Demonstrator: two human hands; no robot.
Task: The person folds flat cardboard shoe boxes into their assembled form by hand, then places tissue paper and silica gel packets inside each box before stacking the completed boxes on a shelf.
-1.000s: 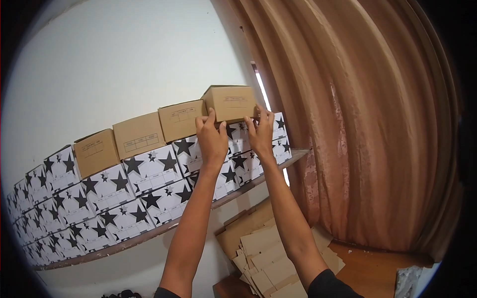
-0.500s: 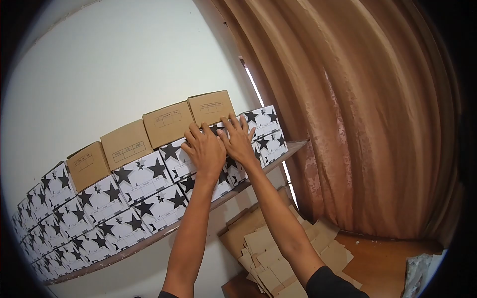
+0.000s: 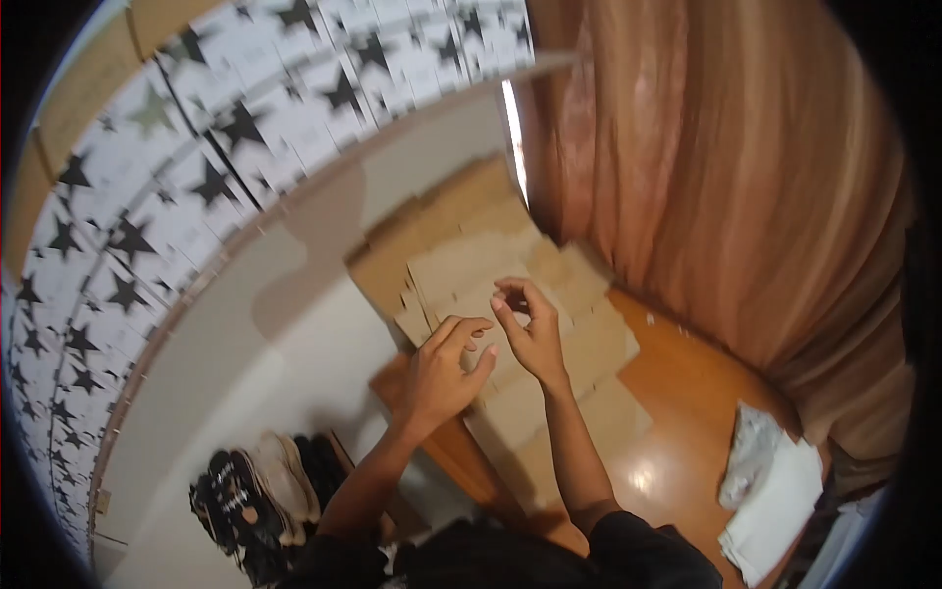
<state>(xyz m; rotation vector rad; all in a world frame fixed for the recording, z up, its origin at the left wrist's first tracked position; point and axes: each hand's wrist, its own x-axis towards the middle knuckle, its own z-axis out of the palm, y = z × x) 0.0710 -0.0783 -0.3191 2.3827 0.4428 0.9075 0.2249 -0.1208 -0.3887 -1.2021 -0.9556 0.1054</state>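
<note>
My left hand hangs above a pile of flat brown cardboard pieces, fingers loosely bent and thumb apart, with nothing in it. Close by on its right, my right hand is half curled, a gap showing between thumb and fingers, and it too is free of any object. The hands do not touch each other. The cardboard lies in overlapping layers on an orange-brown wooden table, partly hidden behind my hands and forearms.
White boxes with black stars stand stacked along a wall shelf, with plain brown boxes on top. A brown curtain hangs at the right. Several shoes sit at lower left; a white plastic-wrapped bundle lies on the right.
My hands have left the star boxes on the shelf and come down over the cardboard pile. The view has tilted downward, bringing the shoes and more of the table into sight.
</note>
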